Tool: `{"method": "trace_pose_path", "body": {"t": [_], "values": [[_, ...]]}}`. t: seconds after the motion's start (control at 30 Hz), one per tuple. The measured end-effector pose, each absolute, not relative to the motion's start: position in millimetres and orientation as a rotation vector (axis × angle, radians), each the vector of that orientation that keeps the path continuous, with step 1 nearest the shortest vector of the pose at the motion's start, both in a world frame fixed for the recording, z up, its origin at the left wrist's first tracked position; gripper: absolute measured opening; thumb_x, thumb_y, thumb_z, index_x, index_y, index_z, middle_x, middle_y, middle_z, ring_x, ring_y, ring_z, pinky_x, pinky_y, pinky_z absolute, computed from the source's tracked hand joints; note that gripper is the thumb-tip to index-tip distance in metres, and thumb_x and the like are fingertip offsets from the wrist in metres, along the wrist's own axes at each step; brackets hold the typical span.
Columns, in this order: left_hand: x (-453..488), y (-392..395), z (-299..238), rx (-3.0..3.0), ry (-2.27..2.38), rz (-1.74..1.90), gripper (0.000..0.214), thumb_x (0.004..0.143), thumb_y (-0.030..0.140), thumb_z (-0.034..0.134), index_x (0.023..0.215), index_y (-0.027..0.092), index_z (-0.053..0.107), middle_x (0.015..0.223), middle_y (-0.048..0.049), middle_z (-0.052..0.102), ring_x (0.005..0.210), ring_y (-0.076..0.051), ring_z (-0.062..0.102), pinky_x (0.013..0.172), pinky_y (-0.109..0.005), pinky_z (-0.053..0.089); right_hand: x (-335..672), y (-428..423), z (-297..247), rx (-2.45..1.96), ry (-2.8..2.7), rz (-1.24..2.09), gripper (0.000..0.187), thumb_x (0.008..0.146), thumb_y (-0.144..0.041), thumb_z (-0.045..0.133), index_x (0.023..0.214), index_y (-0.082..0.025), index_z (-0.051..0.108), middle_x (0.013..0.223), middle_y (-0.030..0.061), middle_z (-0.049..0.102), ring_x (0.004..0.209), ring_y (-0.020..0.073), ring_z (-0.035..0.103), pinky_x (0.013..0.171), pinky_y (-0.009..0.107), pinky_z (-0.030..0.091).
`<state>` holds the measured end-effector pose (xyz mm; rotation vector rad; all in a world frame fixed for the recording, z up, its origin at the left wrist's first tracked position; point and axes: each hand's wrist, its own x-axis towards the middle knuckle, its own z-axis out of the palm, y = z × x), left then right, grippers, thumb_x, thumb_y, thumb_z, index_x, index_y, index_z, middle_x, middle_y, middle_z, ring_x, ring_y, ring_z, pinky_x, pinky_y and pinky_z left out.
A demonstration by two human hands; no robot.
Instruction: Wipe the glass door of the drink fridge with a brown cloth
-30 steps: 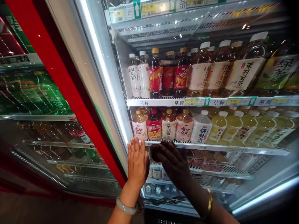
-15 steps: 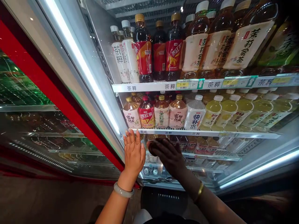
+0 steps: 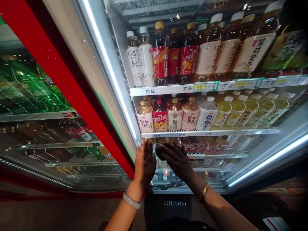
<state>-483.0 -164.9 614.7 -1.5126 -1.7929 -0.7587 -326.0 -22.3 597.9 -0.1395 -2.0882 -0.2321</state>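
Note:
My left hand (image 3: 145,163) is raised in front of the cooler's lower left part, palm forward, fingers stretched upward and nothing in them. Its fingertips are near the cooler's left frame (image 3: 131,128), just below the second shelf edge (image 3: 166,134). To its right, my right hand (image 3: 178,160) is in shadow, with its fingers stretched out to the left. A dark rounded shape (image 3: 160,153) is by its fingertips; I cannot tell if it is an object or a reflection. Whether either hand touches the glass is unclear.
Tea bottles (image 3: 187,59) line the top shelf, and smaller bottles (image 3: 160,117) the one below. A red frame (image 3: 79,96) divides this cooler from a neighbouring one with green bottles (image 3: 31,86). A light strip (image 3: 267,170) runs along the right side.
The view has shifted left, so the bottles sit further right and more of the neighbouring cooler shows. My left hand has turned more edge-on. Both hands remain raised close together.

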Motion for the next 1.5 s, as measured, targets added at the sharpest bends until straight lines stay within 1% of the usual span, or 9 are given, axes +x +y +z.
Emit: {"method": "trace_pose_path", "body": {"t": [0.1,0.23,0.47,0.67,0.8,1.0,1.23,1.3,1.5], "values": [[-491.2,-175.0,611.1,-1.534,-1.744,-0.804,0.08,0.098,0.01,0.051,0.167,0.018,0.012,0.173,-0.0121,0.014,0.162,-0.025,0.008,0.134,-0.05,0.009,-319.7,-25.2,599.5,-0.225,-2.058,-0.177,0.039,0.099,-0.013,0.057,0.132,-0.032,0.067,0.142,-0.0025,0.068,0.158,0.0164,0.031,0.137,0.046,0.009],[-496.3,-174.0,608.3,-1.514,-1.751,-0.841,0.082,0.098,0.013,0.052,0.167,0.017,0.01,0.173,-0.0122,0.008,0.163,-0.026,0.005,0.135,-0.049,0.006,-344.1,-31.1,635.2,-0.308,-1.948,-0.13,0.039,0.094,-0.019,0.067,0.132,-0.028,0.066,0.158,0.0045,0.053,0.159,0.0271,0.031,0.132,0.056,0.027],[-496.4,-165.6,591.6,-1.443,-1.822,-0.862,0.09,0.095,0.011,0.057,0.167,0.018,0.004,0.174,-0.0117,-0.005,0.162,-0.027,-0.007,0.134,-0.051,0.0,-359.9,-46.8,591.7,-0.211,-2.093,-0.322,0.042,0.097,-0.015,0.063,0.131,-0.039,0.068,0.142,-0.0062,0.068,0.157,0.0137,0.031,0.136,0.044,0.008],[-495.8,-156.9,578.3,-1.46,-1.763,-0.865,0.094,0.093,0.012,0.063,0.168,0.02,0.006,0.173,-0.013,-0.012,0.161,-0.028,-0.014,0.132,-0.053,-0.003,-323.8,-26.0,598.5,-0.421,-1.978,-0.278,0.036,0.094,-0.012,0.066,0.126,-0.029,0.069,0.155,0.0036,0.057,0.162,0.0224,0.021,0.133,0.059,0.011],[-493.9,-149.1,574.1,-1.466,-1.766,-0.969,0.093,0.093,0.011,0.062,0.167,0.023,0.008,0.172,-0.0119,-0.015,0.159,-0.032,-0.015,0.129,-0.059,-0.008,-348.5,-27.1,621.6,-0.399,-1.929,-0.24,0.037,0.091,-0.021,0.072,0.126,-0.031,0.068,0.16,0.0037,0.051,0.162,0.0281,0.021,0.131,0.064,0.015],[-493.9,-146.8,571.0,-1.413,-1.745,-0.849,0.094,0.093,0.01,0.061,0.167,0.018,0.005,0.171,-0.0146,-0.012,0.159,-0.029,-0.013,0.131,-0.054,-0.007,-340.2,-36.7,580.4,-0.226,-2.059,-0.315,0.038,0.095,-0.011,0.062,0.121,-0.037,0.071,0.129,-0.0072,0.075,0.158,0.0114,0.029,0.136,0.043,0.011],[-487.8,-139.0,567.4,-1.493,-1.725,-0.884,0.094,0.093,0.01,0.06,0.167,0.019,0.002,0.17,-0.0133,-0.003,0.158,-0.027,-0.007,0.13,-0.056,-0.009,-321.3,-14.9,617.5,-0.505,-1.839,-0.223,0.034,0.093,-0.013,0.065,0.125,-0.023,0.066,0.161,0.0097,0.048,0.162,0.0306,0.018,0.13,0.067,0.015],[-483.2,-136.7,568.8,-1.471,-1.715,-0.864,0.091,0.094,0.011,0.058,0.167,0.017,0.002,0.17,-0.0128,-0.002,0.159,-0.026,-0.007,0.131,-0.054,-0.007,-333.6,-17.2,624.6,-0.474,-1.802,-0.214,0.033,0.092,-0.016,0.067,0.123,-0.025,0.067,0.163,0.0078,0.046,0.162,0.0313,0.02,0.13,0.066,0.018],[-482.5,-137.8,572.2,-1.451,-1.657,-0.763,0.087,0.094,0.008,0.057,0.166,0.011,0.009,0.171,-0.015,0.003,0.161,-0.024,-0.001,0.134,-0.045,-0.001,-327.8,-31.4,578.2,-0.302,-2.051,-0.264,0.031,0.093,-0.016,0.065,0.116,-0.036,0.073,0.133,-0.0046,0.073,0.147,0.015,0.048,0.134,0.047,0.021]]}}
